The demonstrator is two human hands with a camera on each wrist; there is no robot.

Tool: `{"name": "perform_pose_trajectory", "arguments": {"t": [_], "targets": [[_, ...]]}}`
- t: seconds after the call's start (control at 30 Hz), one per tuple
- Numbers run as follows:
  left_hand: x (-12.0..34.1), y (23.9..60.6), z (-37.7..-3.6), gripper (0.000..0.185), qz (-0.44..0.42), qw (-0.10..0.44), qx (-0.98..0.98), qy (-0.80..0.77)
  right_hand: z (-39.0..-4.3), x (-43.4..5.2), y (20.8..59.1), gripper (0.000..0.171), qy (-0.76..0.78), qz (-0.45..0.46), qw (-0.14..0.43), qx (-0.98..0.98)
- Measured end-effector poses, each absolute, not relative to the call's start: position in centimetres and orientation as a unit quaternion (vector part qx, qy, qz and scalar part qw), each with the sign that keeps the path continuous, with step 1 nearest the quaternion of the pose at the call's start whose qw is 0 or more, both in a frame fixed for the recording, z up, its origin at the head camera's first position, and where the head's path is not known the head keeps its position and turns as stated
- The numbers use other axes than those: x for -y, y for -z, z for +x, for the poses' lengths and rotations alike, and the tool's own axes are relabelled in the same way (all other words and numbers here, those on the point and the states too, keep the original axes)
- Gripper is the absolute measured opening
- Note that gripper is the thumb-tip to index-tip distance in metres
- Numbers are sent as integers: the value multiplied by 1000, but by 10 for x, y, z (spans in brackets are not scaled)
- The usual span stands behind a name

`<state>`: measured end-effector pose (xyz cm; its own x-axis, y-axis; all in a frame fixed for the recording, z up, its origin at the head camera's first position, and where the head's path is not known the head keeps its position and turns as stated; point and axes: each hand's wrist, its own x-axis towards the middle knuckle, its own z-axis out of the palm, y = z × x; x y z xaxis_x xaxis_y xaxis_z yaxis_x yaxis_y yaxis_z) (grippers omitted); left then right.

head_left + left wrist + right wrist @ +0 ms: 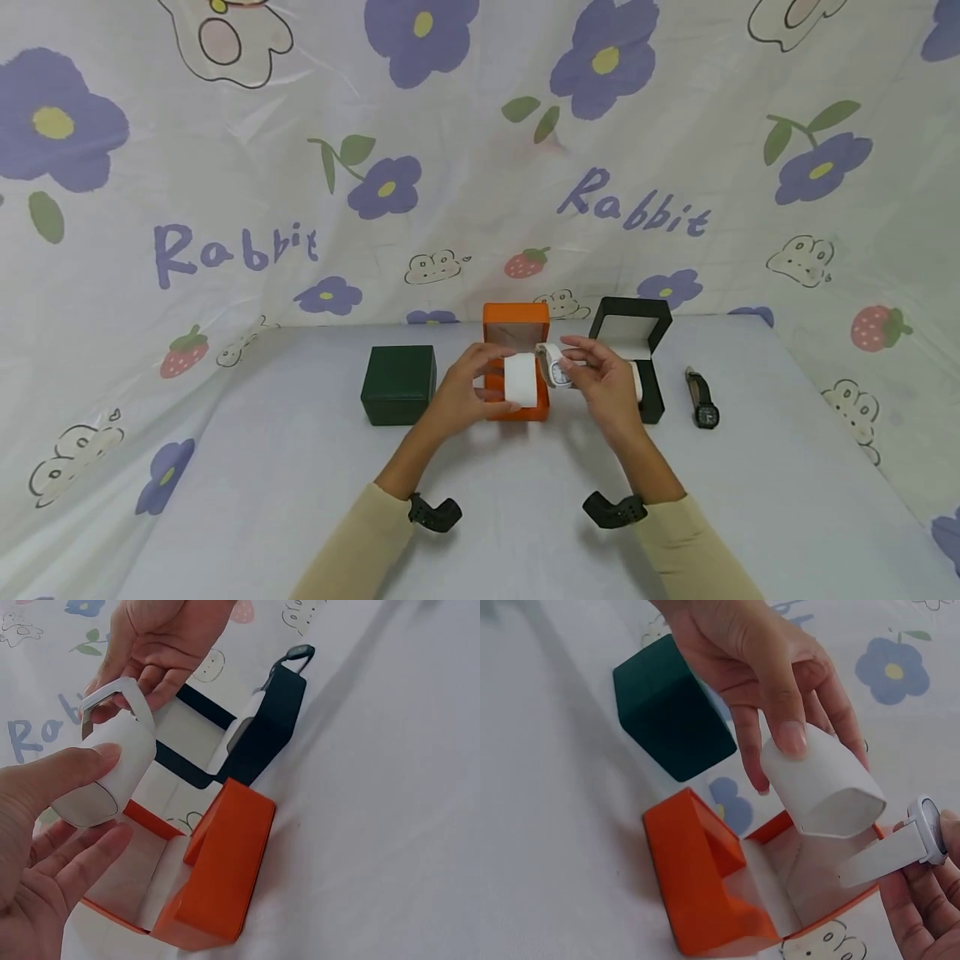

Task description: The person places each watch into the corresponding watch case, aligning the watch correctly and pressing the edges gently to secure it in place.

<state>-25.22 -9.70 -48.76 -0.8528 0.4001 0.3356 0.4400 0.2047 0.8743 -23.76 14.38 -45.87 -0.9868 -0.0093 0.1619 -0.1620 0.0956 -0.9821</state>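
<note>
White cushion (pixel 821 787) in fingers, white watch (pixel 900 844), open orange box (pixel 705 877)

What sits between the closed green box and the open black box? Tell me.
In the head view, the open orange box sits there, with both hands above it holding the white cushion and white watch.

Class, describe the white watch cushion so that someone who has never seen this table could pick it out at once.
Start at the three boxes in a row on the grey table and find the open orange box in the middle. Just above it the left hand holds a white cushion. It is a plain, strapless roll, unlike the white watch in the right hand beside it.
</note>
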Motion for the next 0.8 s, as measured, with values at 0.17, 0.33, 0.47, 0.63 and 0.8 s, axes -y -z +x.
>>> {"name": "perform_pose_trajectory", "arguments": {"t": [0.17,0.33,0.47,0.63,0.8], "targets": [[95,484,-246,72,-278,17,756,592,-232,-138,452,35,-666,64,60,740],[92,479,-242,72,-285,23,741,608,-227,-134,447,36,-661,77,60,744],[91,476,-238,72,-283,32,735,615,-224,-132,442,37,-661,81,58,744],[90,473,-235,72,-282,50,741,607,-220,-130,438,38,-665,88,61,739],[90,472,-231,72,-273,65,742,608,-219,-127,436,40,-670,91,66,733]]}}
